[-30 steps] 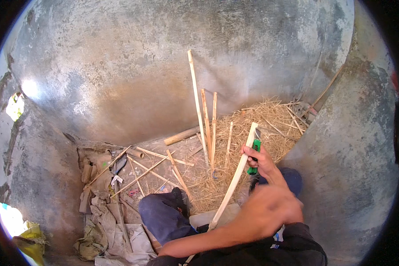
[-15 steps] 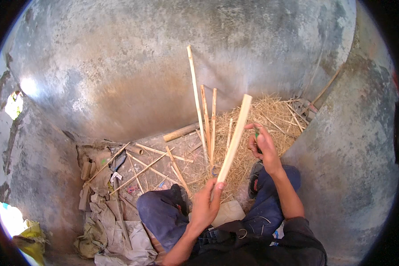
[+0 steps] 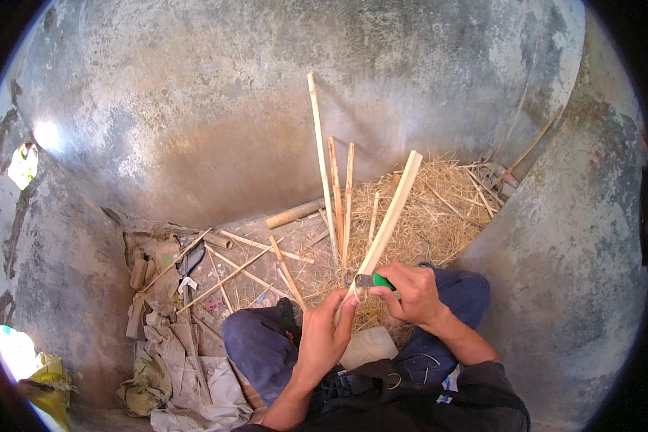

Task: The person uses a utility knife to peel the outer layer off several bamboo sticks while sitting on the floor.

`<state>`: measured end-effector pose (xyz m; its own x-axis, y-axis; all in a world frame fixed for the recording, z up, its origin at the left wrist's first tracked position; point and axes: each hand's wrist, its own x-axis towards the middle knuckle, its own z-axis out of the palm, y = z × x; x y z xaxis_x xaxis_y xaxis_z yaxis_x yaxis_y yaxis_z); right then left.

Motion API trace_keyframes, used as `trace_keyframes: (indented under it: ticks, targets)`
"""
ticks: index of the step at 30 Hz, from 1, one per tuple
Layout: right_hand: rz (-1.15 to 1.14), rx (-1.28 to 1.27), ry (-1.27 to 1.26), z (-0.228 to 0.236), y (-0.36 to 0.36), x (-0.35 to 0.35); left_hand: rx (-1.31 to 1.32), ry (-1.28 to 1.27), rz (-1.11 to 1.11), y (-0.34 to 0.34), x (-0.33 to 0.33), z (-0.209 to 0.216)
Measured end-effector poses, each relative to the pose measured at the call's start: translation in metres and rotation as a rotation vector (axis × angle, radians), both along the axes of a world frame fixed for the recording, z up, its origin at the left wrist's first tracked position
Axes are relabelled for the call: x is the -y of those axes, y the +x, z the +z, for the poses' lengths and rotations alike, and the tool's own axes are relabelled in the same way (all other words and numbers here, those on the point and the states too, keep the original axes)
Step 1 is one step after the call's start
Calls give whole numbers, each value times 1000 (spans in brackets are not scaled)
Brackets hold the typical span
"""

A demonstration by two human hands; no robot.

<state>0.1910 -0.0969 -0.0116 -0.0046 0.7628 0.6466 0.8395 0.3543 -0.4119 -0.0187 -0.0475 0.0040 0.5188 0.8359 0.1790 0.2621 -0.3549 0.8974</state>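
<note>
My left hand [image 3: 324, 331] is closed around the lower end of a pale split bamboo strip [image 3: 392, 216], which slants up and away to the right. In my right hand [image 3: 414, 291] is a knife [image 3: 383, 281] with a green handle and a short metal blade. Its blade lies across the strip just above my left thumb. A thin curled shaving [image 3: 356, 294] shows beside the blade. Both hands are close together over my lap, between my bent knees.
Several bamboo sticks [image 3: 320, 151] lean on the far wall [image 3: 230, 144]; others lie on the floor at left. Shavings [image 3: 446, 201] are heaped at the right back. Crumpled sacks [image 3: 201, 385] lie at lower left, and a pale block [image 3: 369, 347] sits between my legs.
My right hand has come down and left with the knife, from beside the strip's middle to its lower end. The blade now meets the strip, while my left hand keeps its hold.
</note>
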Motion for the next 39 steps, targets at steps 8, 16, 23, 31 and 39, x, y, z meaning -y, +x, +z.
trace_keyframes:
  ticks: [8,16,23,31,39]
  targets:
    - [-33,27,18,-1,-3,-4,84,-126,10,0,-1,-12]
    - [-429,-175,58,7,85,-37,-14,-371,-34,-38,21,-27]
    - [-151,-153,-59,-15,50,-25,-85,-283,1,-33,3,-31]
    - [23,-50,-82,-18,-16,-7,11,-251,-27,-13,-2,-32]
    - [28,-5,-92,-15,-17,-9,26,-178,4,-9,-2,-26]
